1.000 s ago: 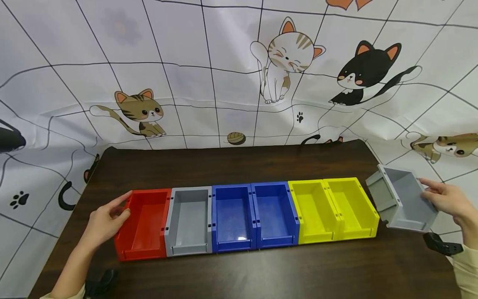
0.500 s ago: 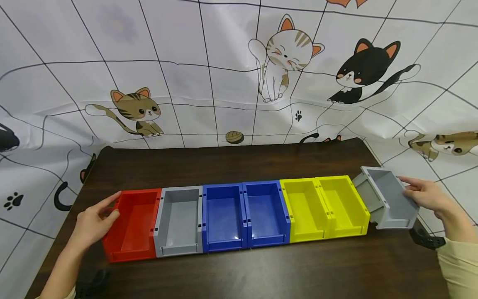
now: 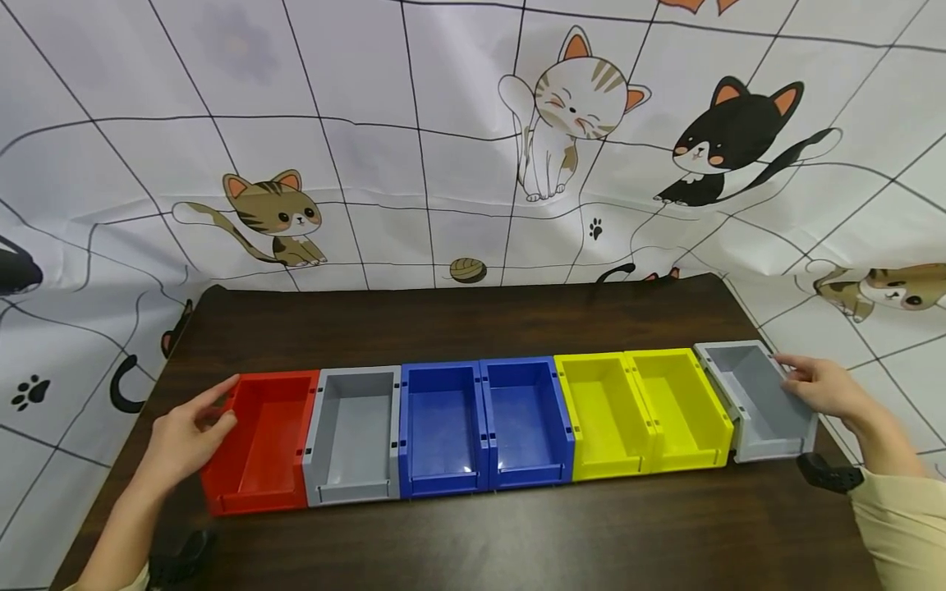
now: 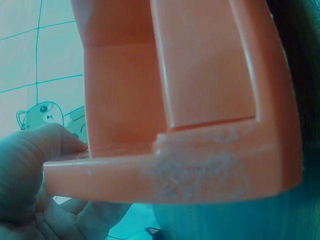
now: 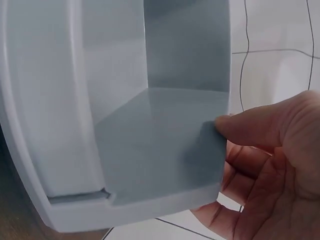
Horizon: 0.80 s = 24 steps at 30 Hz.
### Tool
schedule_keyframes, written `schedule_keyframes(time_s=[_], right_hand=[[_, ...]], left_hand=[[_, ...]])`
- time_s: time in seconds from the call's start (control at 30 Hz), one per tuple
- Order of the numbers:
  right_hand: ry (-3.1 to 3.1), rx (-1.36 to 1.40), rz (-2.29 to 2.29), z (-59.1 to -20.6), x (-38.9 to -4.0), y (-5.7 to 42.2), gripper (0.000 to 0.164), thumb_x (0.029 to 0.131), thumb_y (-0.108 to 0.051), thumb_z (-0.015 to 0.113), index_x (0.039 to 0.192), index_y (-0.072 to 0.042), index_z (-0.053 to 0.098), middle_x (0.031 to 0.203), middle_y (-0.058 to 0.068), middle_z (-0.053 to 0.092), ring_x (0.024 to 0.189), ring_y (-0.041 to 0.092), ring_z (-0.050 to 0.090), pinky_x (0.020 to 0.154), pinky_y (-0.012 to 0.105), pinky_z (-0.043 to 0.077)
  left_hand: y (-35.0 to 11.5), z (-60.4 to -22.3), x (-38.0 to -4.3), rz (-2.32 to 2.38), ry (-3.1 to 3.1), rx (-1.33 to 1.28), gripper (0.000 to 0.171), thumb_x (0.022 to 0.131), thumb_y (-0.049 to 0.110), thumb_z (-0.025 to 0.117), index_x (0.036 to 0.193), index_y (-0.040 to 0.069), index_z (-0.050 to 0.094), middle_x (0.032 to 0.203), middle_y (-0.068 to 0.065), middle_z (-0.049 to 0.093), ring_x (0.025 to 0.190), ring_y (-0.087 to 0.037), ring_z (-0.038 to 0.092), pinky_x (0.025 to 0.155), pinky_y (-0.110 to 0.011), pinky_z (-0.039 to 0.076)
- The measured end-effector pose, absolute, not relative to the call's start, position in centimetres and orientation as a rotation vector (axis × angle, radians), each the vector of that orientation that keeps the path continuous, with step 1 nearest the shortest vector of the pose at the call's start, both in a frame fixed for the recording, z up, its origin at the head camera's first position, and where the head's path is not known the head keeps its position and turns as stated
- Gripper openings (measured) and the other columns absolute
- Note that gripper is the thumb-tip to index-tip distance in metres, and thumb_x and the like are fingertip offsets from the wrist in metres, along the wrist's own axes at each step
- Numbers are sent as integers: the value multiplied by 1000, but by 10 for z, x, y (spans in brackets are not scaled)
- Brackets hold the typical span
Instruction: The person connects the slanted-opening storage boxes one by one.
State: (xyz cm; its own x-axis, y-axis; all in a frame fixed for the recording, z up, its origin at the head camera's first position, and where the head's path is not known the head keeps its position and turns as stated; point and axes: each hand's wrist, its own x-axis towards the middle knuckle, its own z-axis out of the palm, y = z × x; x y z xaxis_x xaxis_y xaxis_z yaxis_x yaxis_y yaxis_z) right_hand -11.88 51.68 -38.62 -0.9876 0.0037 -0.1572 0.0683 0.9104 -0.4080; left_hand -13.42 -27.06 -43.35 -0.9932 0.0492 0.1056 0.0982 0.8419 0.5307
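My left hand [image 3: 186, 435] grips the outer wall of a red storage bin [image 3: 269, 439] at the left end of a row. In the left wrist view, its thumb lies over the rim of the red bin [image 4: 120, 90] and the fingers are outside. At the far right, my right hand [image 3: 829, 389] pinches the right wall of a grey storage bin [image 3: 769, 398], thumb inside and fingers outside, as the right wrist view shows. That grey bin stands against the right side of a yellow bin [image 3: 683, 410], its long sides slanted like the yellow one's.
Between the held bins, another grey bin [image 3: 355, 431], two blue bins [image 3: 443, 423] and two yellow bins sit side by side on a dark wooden table [image 3: 488, 542]. A white cat-print cloth [image 3: 384, 164] hangs behind. The table's right edge runs close by the right hand.
My right hand has brought the grey bin leftward and lowered it from a tilted, raised position to beside the yellow bin. The left hand keeps its place on the red bin.
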Motion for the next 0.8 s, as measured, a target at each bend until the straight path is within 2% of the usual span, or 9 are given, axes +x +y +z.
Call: schedule_keyframes(time_s=[0.2, 0.53, 0.8], right_hand=[[2869, 114, -680, -383, -114, 521, 46, 90, 0, 50, 126, 25, 33, 99, 40, 55, 72, 5, 53, 58, 23, 45], [2875, 137, -729, -377, -111, 527, 45, 92, 0, 48, 128, 22, 32, 100, 42, 55, 67, 4, 55, 56, 25, 48], [2850, 138, -758, -376, -114, 527, 47, 93, -3, 47, 131, 21, 30, 103, 41, 55, 69, 0, 53, 58, 25, 48]], left_hand=[[-270, -432, -134, -853, -2933, -123, 47, 88, 5, 56, 133, -5, 46, 89, -32, 61, 56, -18, 47, 43, -26, 39], [-269, -431, -135, -865, -2948, -108, 48, 88, 5, 55, 134, -5, 45, 91, -34, 60, 59, -21, 52, 45, -27, 43], [-270, -431, -134, -868, -2956, -114, 49, 88, 5, 54, 135, -5, 44, 91, -33, 61, 59, -21, 50, 47, -28, 42]])
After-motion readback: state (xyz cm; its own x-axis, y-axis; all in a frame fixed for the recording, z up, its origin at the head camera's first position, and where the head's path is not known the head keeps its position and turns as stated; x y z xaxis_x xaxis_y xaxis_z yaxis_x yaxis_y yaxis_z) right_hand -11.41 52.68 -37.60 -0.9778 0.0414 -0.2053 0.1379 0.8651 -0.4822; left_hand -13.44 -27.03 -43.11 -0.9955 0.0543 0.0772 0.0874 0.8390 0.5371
